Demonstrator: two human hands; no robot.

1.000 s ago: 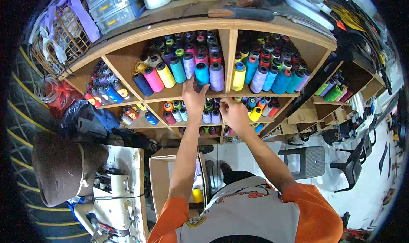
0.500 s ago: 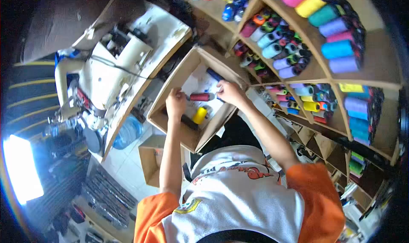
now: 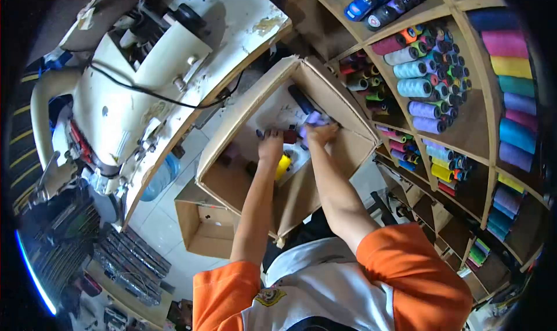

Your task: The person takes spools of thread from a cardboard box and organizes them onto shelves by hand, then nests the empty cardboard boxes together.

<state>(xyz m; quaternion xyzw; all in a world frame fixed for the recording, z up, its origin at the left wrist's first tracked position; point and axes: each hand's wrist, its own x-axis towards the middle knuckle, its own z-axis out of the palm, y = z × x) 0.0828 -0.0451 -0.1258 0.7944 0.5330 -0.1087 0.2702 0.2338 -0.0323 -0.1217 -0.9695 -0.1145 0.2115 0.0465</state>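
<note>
A large cardboard box (image 3: 232,119) stands open in front of me with both hands inside it. My left hand (image 3: 270,147) has its fingers curled over a dark red thread spool (image 3: 290,136), whose right end shows. My right hand (image 3: 320,135) is closed at a light purple thread spool (image 3: 314,119); its palm side is hidden. More purple thread lies between the hands. Beneath my left hand is a yellow thread spool (image 3: 283,166), and a dark navy spool (image 3: 300,100) lies by the far wall of the box.
At left a white sewing machine (image 3: 139,87) sits on a worn table (image 3: 249,11) whose edge runs close to the box. Shelves (image 3: 473,113) full of coloured thread spools rise at right. A smaller cardboard box (image 3: 203,241) and a water bottle (image 3: 161,180) are on the floor.
My left hand has moved onto the red spool. Purple thread now shows at my right hand, which has shifted inward. The view has tilted and come closer to the box.
</note>
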